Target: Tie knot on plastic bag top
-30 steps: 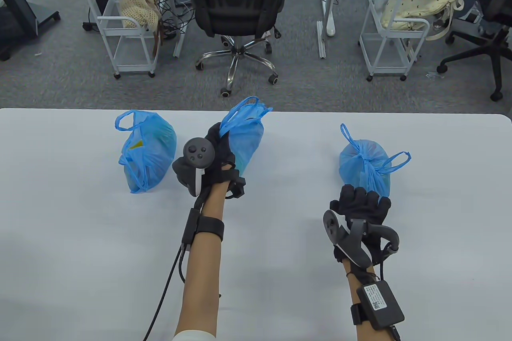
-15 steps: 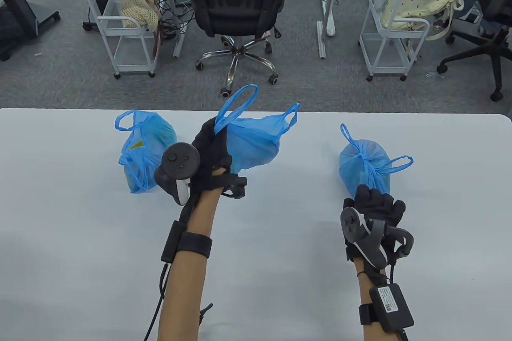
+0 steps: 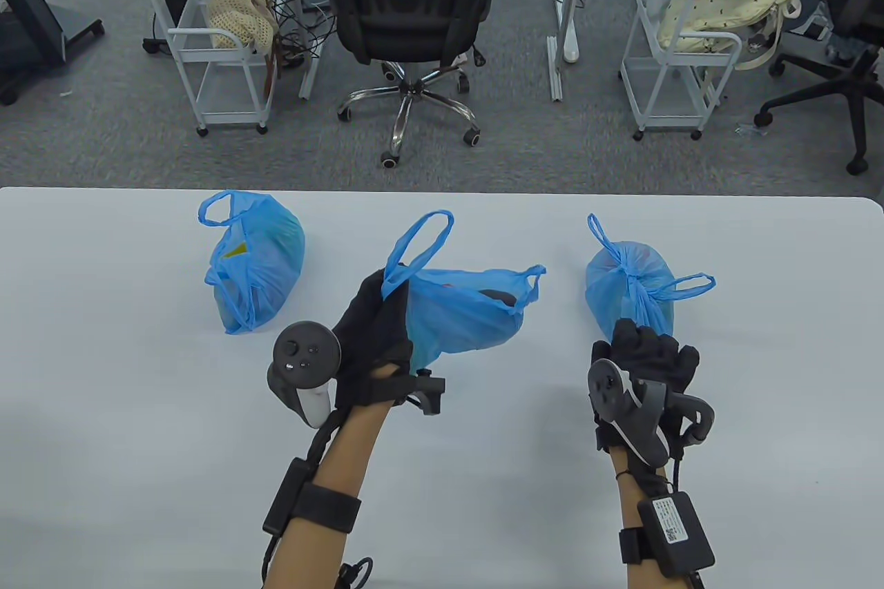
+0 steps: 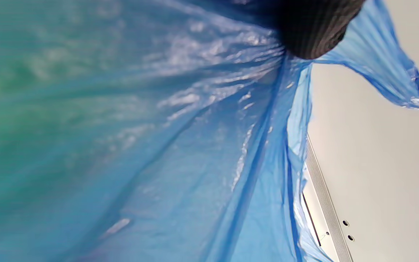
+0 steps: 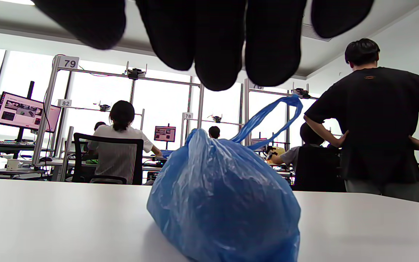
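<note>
On the white bench [image 3: 138, 409] I saw three blue bags. My left hand [image 3: 373, 340] gripped the middle bag [image 3: 463, 320] near its top, at the base of one handle loop, and the bag's body stretched out to the right of that hand, its two handles not tied. My right hand [image 3: 649, 358] hovered just in front of the knotted bag [image 3: 625, 282] on the right, fingers [image 5: 216, 43] spread and holding nothing. A third bag [image 3: 255, 264] lay at the left, well apart, also unknotted.

overhead table view; wrist views low, close on blue bags [image 5: 224, 203]
</note>
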`<state>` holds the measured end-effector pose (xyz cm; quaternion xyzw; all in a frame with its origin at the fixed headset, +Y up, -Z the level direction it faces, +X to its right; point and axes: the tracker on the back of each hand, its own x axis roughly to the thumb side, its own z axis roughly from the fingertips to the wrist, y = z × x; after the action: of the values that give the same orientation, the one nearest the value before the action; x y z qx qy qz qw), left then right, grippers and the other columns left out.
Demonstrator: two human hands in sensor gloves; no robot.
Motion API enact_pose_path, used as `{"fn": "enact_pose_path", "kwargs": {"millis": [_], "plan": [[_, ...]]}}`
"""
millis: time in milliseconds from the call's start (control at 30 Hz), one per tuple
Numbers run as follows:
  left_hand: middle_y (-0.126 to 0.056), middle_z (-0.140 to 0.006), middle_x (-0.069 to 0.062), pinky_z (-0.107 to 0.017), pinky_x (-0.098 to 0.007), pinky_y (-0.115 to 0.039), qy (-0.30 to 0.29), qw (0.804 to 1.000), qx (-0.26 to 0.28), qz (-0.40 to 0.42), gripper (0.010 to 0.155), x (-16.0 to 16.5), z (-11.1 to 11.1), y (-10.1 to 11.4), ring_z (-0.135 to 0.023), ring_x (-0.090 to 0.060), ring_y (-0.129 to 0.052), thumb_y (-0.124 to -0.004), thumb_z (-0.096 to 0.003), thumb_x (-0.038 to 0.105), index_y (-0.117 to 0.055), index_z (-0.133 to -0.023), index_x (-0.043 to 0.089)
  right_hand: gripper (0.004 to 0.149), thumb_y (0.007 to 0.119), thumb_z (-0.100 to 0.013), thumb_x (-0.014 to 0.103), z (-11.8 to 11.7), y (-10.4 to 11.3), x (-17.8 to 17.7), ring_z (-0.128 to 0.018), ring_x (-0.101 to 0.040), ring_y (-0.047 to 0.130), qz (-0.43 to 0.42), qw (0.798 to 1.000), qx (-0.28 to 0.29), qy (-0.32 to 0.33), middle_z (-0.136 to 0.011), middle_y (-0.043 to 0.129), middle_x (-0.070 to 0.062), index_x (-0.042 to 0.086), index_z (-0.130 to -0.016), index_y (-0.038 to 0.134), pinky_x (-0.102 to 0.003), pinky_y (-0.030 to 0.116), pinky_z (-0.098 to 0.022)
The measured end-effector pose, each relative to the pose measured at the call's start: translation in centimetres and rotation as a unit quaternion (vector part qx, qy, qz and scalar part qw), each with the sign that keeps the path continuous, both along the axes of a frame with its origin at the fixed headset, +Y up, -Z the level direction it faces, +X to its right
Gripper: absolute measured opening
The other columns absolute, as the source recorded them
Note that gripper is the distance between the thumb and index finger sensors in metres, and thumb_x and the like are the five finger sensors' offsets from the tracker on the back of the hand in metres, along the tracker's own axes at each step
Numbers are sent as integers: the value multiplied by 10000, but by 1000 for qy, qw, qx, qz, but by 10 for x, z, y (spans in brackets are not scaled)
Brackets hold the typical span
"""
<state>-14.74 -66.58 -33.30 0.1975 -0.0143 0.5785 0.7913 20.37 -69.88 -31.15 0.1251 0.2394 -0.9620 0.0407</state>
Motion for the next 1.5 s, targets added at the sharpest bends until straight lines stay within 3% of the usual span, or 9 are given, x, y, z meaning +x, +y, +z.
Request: {"fn": "enact_pose_path", "kwargs": {"millis": [233, 333, 400, 500, 700, 900, 1067, 1233, 1500], "plan": [[-1050, -777, 98, -668, -479, -763, -29, 997, -32, 68, 389, -8, 9, -59, -724, -178, -1061, -655, -553, 531, -843, -847, 358, 545, 719, -509, 505, 0, -1, -1, -815, -415, 866, -1, 1000, -5, 8, -875, 861, -116, 168, -938, 736, -667, 600, -617], [-1052, -777, 81, -658, -496, -763, -33, 994, -58, 91, 396, -14, 6, -75, -722, -199, -1058, -658, -552, 525, -851, -846, 343, 538, 737, -493, 473, -3, -6, -3, -829, -411, 862, -25, 996, -24, 77, -882, 860, -114, 174, -941, 732, -673, 609, -612], [-1057, -769, 86, -653, -494, -769, -45, 991, -58, 109, 396, -18, 4, -82, -714, -191, -1065, -656, -551, 528, -852, -844, 346, 531, 762, -479, 437, -8, -10, -5, -846, -424, 849, -89, 981, -55, 164, -886, 862, -126, 171, -939, 740, -698, 589, -609], [-1056, -773, 67, -656, -515, -754, -88, 982, -72, 150, 399, -20, 1, -91, -718, -214, -1059, -664, -550, 518, -858, -844, 332, 572, 815, -464, 384, -14, -15, -9, -895, -462, 778, -222, 935, -121, 250, -935, 802, -156, 150, -971, 693, -724, 544, -617], [-1038, -807, 68, -667, -535, -737, -134, 974, -84, 163, 405, -14, -2, -99, -752, -218, -1039, -650, -557, 520, -839, -865, 337, 853, 910, -397, 507, -15, -13, -20, -987, -515, 635, -292, 891, -149, 315, -1063, 631, -201, 127, -1066, 544, -742, 503, -634], [-1038, -816, 80, -675, -547, -723, -181, 968, -83, 151, 404, -8, -3, -98, -771, -218, -1028, -654, -555, 525, -841, -868, 351, 975, 944, -372, 498, -12, -6, -35, -1024, -537, 528, -340, 870, -108, 342, -1103, 484, -240, 129, -1096, 405, -745, 465, -636], [-1043, -817, 86, -680, -569, -710, -219, 961, -88, 143, 400, -2, -5, -97, -784, -227, -1020, -663, -548, 519, -847, -865, 360, 858, 955, -377, 469, -9, -1, -40, -976, -495, 668, -385, 851, -46, 354, -1045, 665, -170, 174, -1063, 530, -737, 507, -617], [-1001, -885, 81, -694, -601, -678, -252, 949, -103, 157, 405, 2, -5, -97, -823, -269, -991, -680, -556, 489, -801, -918, 353, 386, 869, -455, 371, -6, -1, -45, -766, -408, 905, -429, 837, 17, 340, -735, 950, -90, 217, -809, 881, -702, 619, -571], [-703, -1169, 41, -734, -748, -511, -362, 920, -125, 83, 736, 2, -6, -82, -1046, -374, -764, -869, -480, 576, -558, -1105, 342, 367, 780, -496, 366, -4, -3, -56, -611, -354, 953, -435, 838, 14, 328, -604, 951, -79, 165, -791, 866, -666, 679, -526]]}}
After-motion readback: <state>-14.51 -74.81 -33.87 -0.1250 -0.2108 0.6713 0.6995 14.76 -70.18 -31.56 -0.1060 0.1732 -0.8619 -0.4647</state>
